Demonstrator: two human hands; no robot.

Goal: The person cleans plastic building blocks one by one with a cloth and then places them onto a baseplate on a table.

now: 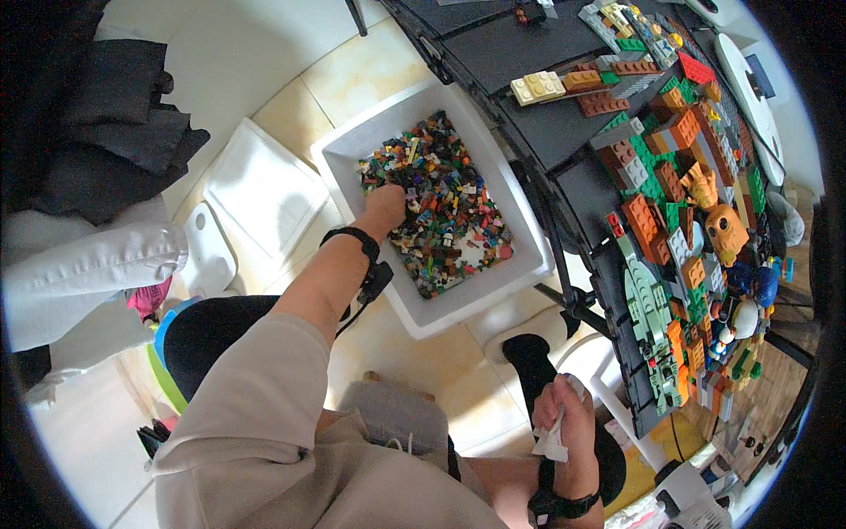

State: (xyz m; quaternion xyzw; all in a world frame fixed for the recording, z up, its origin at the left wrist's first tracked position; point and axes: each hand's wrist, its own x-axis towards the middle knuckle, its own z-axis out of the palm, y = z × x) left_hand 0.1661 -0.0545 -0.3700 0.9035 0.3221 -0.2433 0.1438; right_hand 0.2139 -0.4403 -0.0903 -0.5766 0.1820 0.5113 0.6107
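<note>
My left hand (385,208) is down in a white plastic bin (423,319), at the left side of a heap of small mixed building bricks (441,212). Its fingers are curled in, and whatever they hold, if anything, is hidden. Low on the right, over my knee, my right hand (568,413) is closed around a crumpled white tissue (552,443), part of which hangs out below the fingers. Dark straps with a small device circle the left wrist, and another strap is on the right wrist.
To the right stands a black table (564,132) bearing a large brick build (670,194) with orange figures and a pale green brick model (648,309). A white lid (264,189) lies on the tiled floor left of the bin. Dark cloth (115,115) hangs at far left.
</note>
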